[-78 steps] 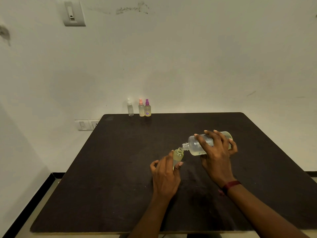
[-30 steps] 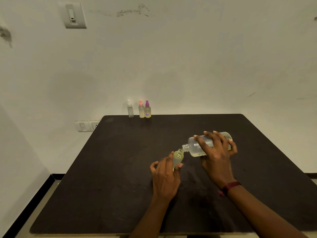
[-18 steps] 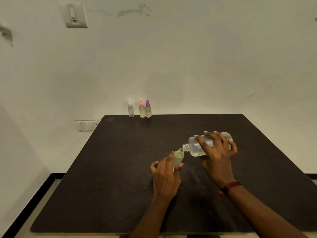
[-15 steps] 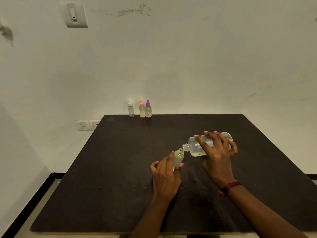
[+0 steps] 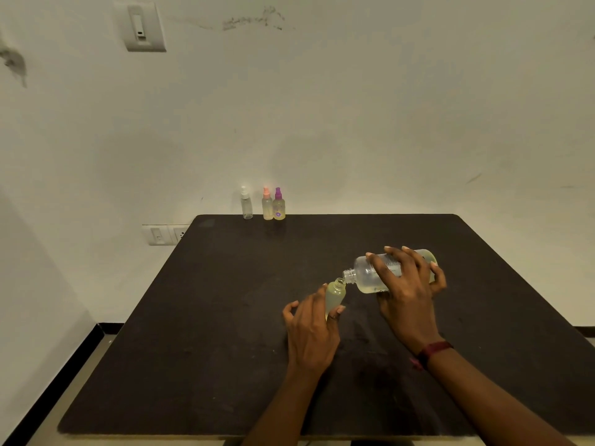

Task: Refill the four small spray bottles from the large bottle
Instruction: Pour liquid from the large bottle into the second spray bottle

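Two hands meet at mid-table, as I see it: left hand (image 5: 310, 333) grips the uncapped small spray bottle (image 5: 335, 296); right hand (image 5: 407, 300) clasps the large bottle (image 5: 365, 273), tipped nearly level, its neck just beside the small bottle's open mouth. White-capped bottle (image 5: 246, 206), orange-capped bottle (image 5: 267, 206) and purple-capped bottle (image 5: 278, 207) stand at the dark table's (image 5: 225, 317) far edge

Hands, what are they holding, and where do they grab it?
The left hand holds the small open bottle round its lower body; the right hand holds the tipped large bottle round its middle.

Large bottle (image 5: 364, 274) tipped; perhaps pouring
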